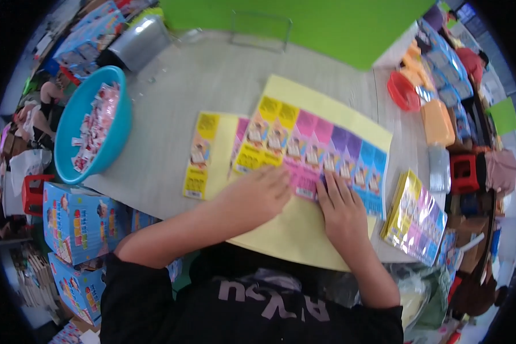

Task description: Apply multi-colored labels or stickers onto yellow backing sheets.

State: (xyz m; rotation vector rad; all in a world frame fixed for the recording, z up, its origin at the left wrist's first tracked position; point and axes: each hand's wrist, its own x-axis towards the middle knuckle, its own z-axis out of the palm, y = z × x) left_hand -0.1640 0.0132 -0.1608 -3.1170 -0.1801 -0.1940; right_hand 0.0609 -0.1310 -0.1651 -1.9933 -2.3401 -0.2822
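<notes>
A printed card sheet (pixel 309 146), striped yellow, pink, purple and blue, lies at a slant on a large pale yellow sheet (pixel 304 241). At its lower yellow and pink edge is my left hand (pixel 266 192), fingers bent and pressed together; its fingertips are partly hidden. My right hand (pixel 345 212) rests on the purple part near the lower edge, its fingers stretched out. Left of them, a single yellow printed strip (pixel 198 157) lies on another pale sheet, with a pink strip (pixel 238 137) partly covered by the card sheet.
A turquoise basin (pixel 126 117) with small pink-white packets stands at the table's left edge. Wrapped printed cards (pixel 417 217) lie at the right. A red bowl (pixel 403 92), an orange container (pixel 438 123), a wire stand (pixel 261 31) and blue boxes (pixel 77 223) surround the work area.
</notes>
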